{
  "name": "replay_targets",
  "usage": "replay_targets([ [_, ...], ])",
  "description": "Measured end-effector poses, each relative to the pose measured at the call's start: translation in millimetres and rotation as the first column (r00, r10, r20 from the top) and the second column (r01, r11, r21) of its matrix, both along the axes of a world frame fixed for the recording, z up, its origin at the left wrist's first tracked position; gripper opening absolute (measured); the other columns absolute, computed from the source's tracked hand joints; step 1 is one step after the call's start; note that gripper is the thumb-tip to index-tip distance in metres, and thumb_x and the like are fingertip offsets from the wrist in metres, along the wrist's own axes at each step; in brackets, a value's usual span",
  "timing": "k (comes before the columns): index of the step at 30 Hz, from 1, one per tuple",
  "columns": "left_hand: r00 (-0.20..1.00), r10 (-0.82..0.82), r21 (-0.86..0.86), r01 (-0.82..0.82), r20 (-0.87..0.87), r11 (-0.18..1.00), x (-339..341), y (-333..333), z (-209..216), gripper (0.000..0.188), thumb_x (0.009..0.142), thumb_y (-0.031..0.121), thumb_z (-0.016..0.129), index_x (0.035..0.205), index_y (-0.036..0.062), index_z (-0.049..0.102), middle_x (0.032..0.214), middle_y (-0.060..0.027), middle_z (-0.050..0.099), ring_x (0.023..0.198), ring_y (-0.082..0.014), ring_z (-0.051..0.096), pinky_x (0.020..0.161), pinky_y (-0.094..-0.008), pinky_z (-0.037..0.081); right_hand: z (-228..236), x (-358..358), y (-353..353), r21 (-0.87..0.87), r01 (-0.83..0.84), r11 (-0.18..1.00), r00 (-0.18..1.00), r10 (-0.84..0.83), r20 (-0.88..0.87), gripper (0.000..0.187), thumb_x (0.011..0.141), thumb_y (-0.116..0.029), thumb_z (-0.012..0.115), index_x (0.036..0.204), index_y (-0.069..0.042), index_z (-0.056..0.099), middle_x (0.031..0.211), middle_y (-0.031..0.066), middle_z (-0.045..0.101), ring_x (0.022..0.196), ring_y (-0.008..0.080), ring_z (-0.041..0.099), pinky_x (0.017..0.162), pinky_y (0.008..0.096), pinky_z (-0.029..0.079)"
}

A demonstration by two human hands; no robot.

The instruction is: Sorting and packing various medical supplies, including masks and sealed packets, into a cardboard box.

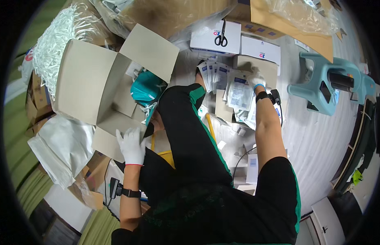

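Observation:
My left hand (131, 146), in a white glove with a red cuff, lies on the near edge of a large open cardboard box (82, 81). Its fingers are stretched out and somewhat apart. Inside that box, toward its right side, sit teal cup-shaped face masks (147, 87) with pale straps. My right hand (257, 78), gloved in white with a blue cuff, reaches to the far end of a pile of flat white printed packets (240, 94) in a smaller open carton (224, 108). The right fingers are small and partly hidden, so their grip is unclear.
Black scissors (222, 39) lie on a closed white box (202, 41). More packets (213, 73) fan out left of the small carton. A light-blue plastic stool (318, 81) stands at right. Shredded paper (55, 49) heaps up at far left, above a white bag (65, 143).

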State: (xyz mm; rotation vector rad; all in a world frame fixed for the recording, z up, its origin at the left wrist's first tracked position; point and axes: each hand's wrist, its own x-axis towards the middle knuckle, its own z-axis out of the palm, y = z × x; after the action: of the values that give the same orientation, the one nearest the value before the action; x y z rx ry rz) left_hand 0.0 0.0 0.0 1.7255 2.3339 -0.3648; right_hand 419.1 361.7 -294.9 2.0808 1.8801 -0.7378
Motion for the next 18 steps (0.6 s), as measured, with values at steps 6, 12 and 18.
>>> replay_targets([
  [6, 0.999, -0.032, 0.17, 0.031, 0.004, 0.985, -26.8, 12.4, 0.1, 0.021, 0.083, 0.012, 0.07, 0.103, 0.0102, 0.07, 0.099, -0.0102, 0.068, 0.106, -0.0289, 0.061, 0.117, -0.0595, 0.023, -9.4, 17.6, 19.9, 0.004, -0.235, 0.972, 0.972, 0.235, 0.019, 0.032, 0.092, -0.028, 0.057, 0.111, -0.005, 0.07, 0.111, 0.0215, 0.07, 0.107, 0.0391, 0.066, 0.093, 0.0419, 0.052],
  [12, 0.984, 0.075, 0.235, -0.036, -0.159, 0.971, -67.9, -11.1, 18.8, 0.017, 0.081, 0.011, 0.07, 0.098, 0.0113, 0.072, 0.099, -0.0103, 0.068, 0.101, -0.0282, 0.063, 0.119, -0.0569, 0.023, 60.2, 20.7, 3.9, -0.201, 0.378, 0.904, 0.566, -0.397, -0.722, 0.023, 0.088, -0.012, 0.066, 0.109, -0.004, 0.067, 0.095, 0.0084, 0.07, 0.087, 0.0186, 0.066, 0.081, 0.0317, 0.053],
  [18, 0.993, 0.079, 0.085, -0.072, -0.087, 0.994, -78.4, -8.4, 28.4, 0.028, 0.079, 0.022, 0.076, 0.103, 0.0092, 0.07, 0.103, -0.0111, 0.069, 0.104, -0.0287, 0.063, 0.118, -0.0567, 0.025, 140.3, -2.3, -14.8, -0.362, 0.339, 0.869, 0.094, -0.414, -0.906, 0.018, 0.09, 0.0, 0.06, 0.106, -0.005, 0.065, 0.098, 0.0029, 0.068, 0.082, 0.0134, 0.064, 0.075, 0.0274, 0.054],
])
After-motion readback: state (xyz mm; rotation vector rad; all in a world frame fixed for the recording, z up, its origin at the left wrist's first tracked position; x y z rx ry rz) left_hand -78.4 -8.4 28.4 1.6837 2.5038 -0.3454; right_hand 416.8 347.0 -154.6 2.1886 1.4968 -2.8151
